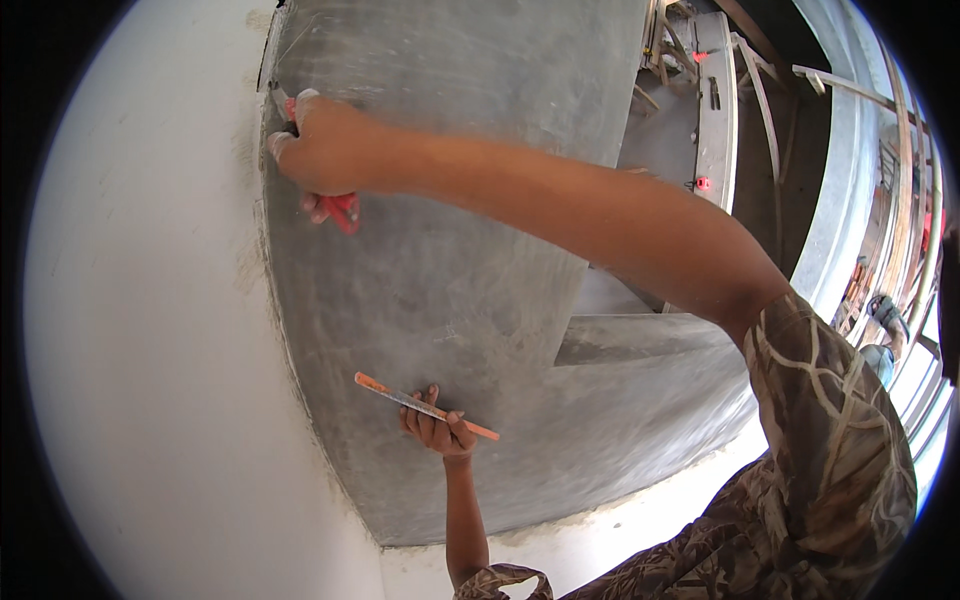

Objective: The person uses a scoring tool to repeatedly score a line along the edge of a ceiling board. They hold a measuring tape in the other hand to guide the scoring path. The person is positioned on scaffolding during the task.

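Sleeve (832,425); red tool (344,212) in hand (325,148).

right hand (322,150): gripping red-handled tool (345,213), grey surface (430,285)'s left edge
left hand (436,430): got an orange strip (372,382), toward bottom-left corner

Brown camouflage shirt (720,540), pale branch-like pattern (826,380), loose short sleeves (830,440), bare forearms (500,185)
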Tool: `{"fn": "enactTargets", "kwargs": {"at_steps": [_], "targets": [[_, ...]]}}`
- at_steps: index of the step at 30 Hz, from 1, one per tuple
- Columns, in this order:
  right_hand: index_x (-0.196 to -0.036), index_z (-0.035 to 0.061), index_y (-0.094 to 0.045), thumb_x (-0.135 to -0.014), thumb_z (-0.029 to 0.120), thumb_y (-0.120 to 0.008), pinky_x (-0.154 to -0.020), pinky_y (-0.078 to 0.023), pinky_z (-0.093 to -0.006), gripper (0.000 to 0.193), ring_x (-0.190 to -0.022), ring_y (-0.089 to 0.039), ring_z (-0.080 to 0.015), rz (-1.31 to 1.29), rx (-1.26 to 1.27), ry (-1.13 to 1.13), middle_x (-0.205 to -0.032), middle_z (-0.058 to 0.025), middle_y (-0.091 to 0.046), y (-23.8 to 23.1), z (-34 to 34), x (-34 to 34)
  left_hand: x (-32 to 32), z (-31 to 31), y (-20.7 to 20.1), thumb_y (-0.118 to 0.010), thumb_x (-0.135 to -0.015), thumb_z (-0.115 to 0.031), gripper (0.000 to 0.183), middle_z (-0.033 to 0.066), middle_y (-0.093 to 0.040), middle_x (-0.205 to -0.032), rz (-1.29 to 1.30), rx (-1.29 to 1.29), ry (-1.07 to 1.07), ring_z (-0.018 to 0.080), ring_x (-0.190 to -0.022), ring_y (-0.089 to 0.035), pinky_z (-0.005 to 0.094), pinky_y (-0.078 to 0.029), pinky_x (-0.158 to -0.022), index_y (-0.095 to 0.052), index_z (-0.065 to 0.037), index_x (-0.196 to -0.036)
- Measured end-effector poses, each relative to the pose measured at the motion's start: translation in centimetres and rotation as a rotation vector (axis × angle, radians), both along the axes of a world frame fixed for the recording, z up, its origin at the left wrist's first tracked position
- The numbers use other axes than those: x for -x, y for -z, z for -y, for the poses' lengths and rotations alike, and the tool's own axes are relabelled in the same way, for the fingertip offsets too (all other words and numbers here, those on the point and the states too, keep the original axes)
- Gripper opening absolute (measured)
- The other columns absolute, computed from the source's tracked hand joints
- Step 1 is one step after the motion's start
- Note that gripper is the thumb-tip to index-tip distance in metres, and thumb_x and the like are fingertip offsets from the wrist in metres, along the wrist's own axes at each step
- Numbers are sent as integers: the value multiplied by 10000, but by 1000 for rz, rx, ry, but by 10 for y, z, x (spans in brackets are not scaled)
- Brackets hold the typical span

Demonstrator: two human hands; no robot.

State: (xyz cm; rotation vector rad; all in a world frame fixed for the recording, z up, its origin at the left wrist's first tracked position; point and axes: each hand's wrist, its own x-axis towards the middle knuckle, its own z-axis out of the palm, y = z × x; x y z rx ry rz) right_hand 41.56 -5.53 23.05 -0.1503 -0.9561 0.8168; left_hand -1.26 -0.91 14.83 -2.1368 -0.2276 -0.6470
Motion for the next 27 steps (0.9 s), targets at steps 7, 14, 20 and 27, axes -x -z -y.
{"fn": "enactTargets", "kwargs": {"at_steps": [7,14,20,27], "targets": [[-1154,-146,-318,-977,176,-478,-457,-550,-361,401,-519,-637,-221,-114,-65,130,-773,-182,-598,-17,-8,20,0,2,-1,-411,-992,-284,415,112,-717,-1017,2,-13,-8,319,-1169,-543,488,-300,-1080,-493,-209,-591],[-1203,-188,-254,-946,145,-464,-494,-562,-387,470,-629,-660,-344,-24,41,365,-869,-294,-623,-34,-15,37,-3,0,-2,-413,-984,-280,475,154,-708,-1015,1,-20,5,305,-1183,-532,492,-294,-1071,-497,-160,-532],[-1226,-149,-322,-966,169,-451,-461,-569,-417,431,-635,-667,-342,228,102,880,-885,-288,-622,-10,-34,18,-3,-1,0,-413,-985,-280,465,149,-704,-1005,-4,-22,-6,313,-1142,-540,487,-315,-1043,-493,-153,-546],[-1138,-93,-388,-950,184,-478,-429,-526,-390,347,-497,-627,-283,86,112,494,-668,-165,-620,11,-11,15,-4,3,-2,-410,-987,-272,460,150,-702,-1013,-10,-33,-7,312,-1132,-547,478,-328,-1030,-482,-149,-550]]}}
